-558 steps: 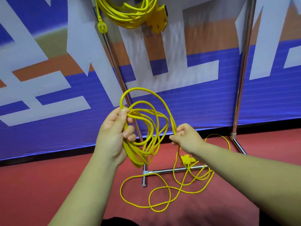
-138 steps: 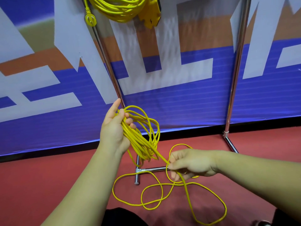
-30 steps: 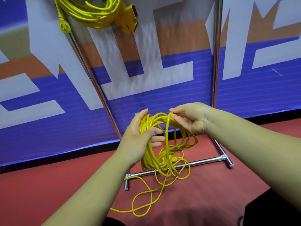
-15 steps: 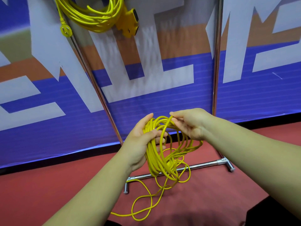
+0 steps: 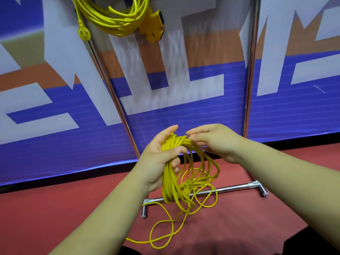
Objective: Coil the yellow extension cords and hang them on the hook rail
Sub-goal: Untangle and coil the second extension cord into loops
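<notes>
My left hand (image 5: 156, 162) grips a bundle of loops of the yellow extension cord (image 5: 171, 181), thumb across the strands. The loops hang down from it toward the floor. My right hand (image 5: 217, 140) lies over the top of the loops with its fingers nearly straight, fingertips close to my left fingertips. The cord's loose tail (image 5: 161, 234) curls on the red floor below. A second yellow cord (image 5: 114, 17) hangs coiled at the top of the rack, with its socket block (image 5: 154, 24) and plug (image 5: 84, 33) dangling.
The metal rack has a slanted left pole (image 5: 114, 100), an upright right pole (image 5: 250, 70) and a base bar (image 5: 235, 187) on the red floor. A blue, white and orange banner (image 5: 184, 111) stands right behind it.
My right hand has moved left and laid its loop onto the bundle in my left hand, its fingers now straighter. More cord has come off the floor since the earliest frames.
</notes>
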A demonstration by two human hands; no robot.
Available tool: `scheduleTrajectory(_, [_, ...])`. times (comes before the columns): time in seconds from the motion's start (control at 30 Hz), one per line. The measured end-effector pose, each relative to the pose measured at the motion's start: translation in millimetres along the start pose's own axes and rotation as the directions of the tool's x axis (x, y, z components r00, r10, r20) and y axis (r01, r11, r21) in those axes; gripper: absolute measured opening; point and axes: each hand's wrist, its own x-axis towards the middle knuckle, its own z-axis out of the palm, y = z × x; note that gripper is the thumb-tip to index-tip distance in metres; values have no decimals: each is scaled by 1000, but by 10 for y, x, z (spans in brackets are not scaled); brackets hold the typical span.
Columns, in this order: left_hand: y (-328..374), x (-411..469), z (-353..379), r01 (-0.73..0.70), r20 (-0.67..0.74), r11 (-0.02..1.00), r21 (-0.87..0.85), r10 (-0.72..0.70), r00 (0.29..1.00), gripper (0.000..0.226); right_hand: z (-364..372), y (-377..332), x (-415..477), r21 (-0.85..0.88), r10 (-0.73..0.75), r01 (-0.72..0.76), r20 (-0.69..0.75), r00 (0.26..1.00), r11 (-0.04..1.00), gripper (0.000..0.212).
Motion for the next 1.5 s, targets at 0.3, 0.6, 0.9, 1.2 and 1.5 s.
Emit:
scheduleTrajectory(0.3, [322,-41,-307,-240,-279,953,-186,183,943,40,232,478,-89,-313,-200,195,17,980,930,29])
scheduleTrajectory(0.6, [472,-186,-587,-311,-357,892,-329,187,915,29,702,1202,-56,-495,72,82,284,956,865,41])
scheduleTrajectory(0.9, [526,-350,-936,-348,-403,830,-436,166,900,27,997,1235,68,-322,80,26,314,946,946,35])
scheduleTrajectory(1.2, [214,-407,-1235,-94,-393,967,237,184,901,16,483,511,62,-46,-26,39,245,969,998,26])
scheduleTrajectory(1.5, [144,-338,-683,38,-53,890,455,-16,998,30,363,-112,-255,-252,-180,243,248,952,937,5])
